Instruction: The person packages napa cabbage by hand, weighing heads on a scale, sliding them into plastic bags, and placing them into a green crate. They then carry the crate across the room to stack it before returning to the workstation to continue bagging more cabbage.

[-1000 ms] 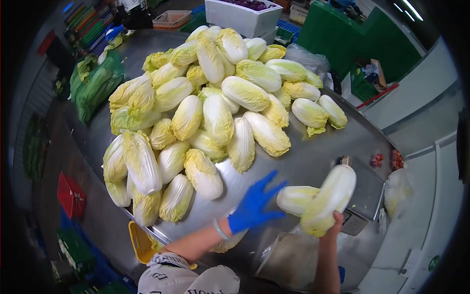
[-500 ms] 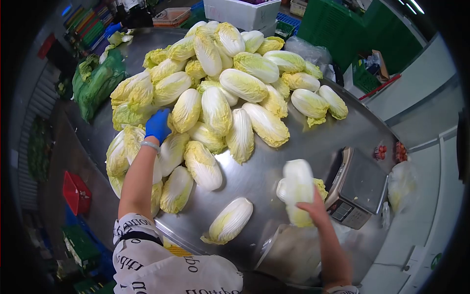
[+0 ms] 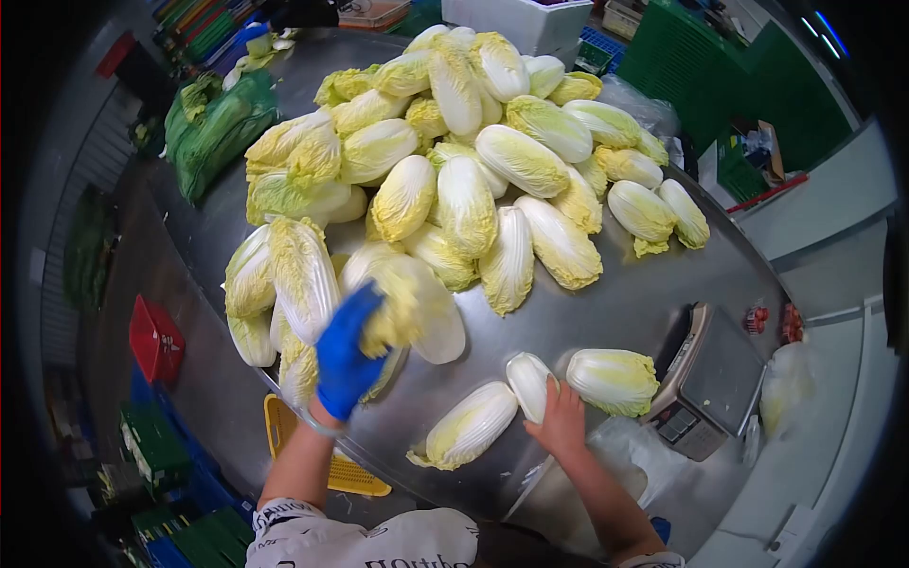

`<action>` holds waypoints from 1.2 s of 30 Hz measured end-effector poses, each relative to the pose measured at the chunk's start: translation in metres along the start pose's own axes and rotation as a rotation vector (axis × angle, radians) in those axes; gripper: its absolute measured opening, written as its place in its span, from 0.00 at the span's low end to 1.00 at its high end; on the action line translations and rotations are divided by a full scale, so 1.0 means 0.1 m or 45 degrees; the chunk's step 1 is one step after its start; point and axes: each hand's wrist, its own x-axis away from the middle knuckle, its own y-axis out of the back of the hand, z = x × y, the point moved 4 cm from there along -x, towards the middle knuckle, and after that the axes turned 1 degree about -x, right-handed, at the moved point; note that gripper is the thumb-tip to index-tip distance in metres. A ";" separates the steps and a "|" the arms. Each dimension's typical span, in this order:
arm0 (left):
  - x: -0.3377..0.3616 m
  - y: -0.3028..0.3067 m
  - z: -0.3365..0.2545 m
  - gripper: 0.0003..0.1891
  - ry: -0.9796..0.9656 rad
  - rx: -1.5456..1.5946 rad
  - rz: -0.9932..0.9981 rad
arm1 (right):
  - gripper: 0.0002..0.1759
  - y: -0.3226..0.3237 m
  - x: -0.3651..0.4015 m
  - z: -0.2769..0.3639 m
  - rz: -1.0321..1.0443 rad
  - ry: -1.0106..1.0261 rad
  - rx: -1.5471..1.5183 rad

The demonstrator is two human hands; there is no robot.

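Observation:
My left hand [image 3: 348, 355], in a blue glove, grips a yellow-leaved napa cabbage [image 3: 402, 301] that is blurred by motion at the near edge of the pile. My bare right hand [image 3: 561, 421] holds the near end of a small white cabbage [image 3: 530, 383]. One cabbage [image 3: 471, 426] lies just left of it and another [image 3: 613, 381] just right, both on the steel table [image 3: 511, 328]. Behind my hands many more cabbages [image 3: 466, 204] are heaped up.
A scale [image 3: 710, 379] stands at the right, with clear plastic bags [image 3: 630, 459] near the front edge. A green net bag [image 3: 216, 133] lies at the far left. Below the table are a yellow basket [image 3: 355, 475] and a red container [image 3: 156, 341]. A white box [image 3: 521, 24] stands behind.
My left hand has come nearer from the pile with a cabbage. My right hand has moved left, and the small cabbage now lies between two others. The view has shifted.

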 end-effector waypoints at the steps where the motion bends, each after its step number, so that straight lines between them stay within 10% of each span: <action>1: 0.14 -0.08 -0.12 0.29 -0.067 -0.058 0.116 | 0.45 0.00 0.00 0.02 -0.032 0.016 -0.025; 4: 0.64 -0.40 -0.37 0.31 -0.461 -0.032 0.469 | 0.41 0.04 -0.07 0.06 -0.153 0.153 -0.426; 8: 1.12 -1.05 -0.54 0.28 -0.957 -0.112 0.680 | 0.37 -0.10 -0.26 0.18 0.213 -0.478 -2.061; 15: 0.29 -1.20 -0.26 0.22 -0.325 0.521 0.791 | 0.38 0.09 -0.42 0.22 0.059 -0.423 -1.434; 17: -0.15 -1.45 0.26 0.16 -0.192 -0.124 0.937 | 0.35 0.08 -0.44 0.21 0.048 -0.350 -1.210; 21: -0.76 -1.80 1.03 0.09 -0.799 -0.900 0.322 | 0.30 0.24 -0.41 0.31 -0.271 0.153 -0.491; 36: -0.96 -1.93 1.18 0.16 -0.854 -0.617 0.969 | 0.22 0.40 -0.15 0.34 -0.215 0.150 -0.709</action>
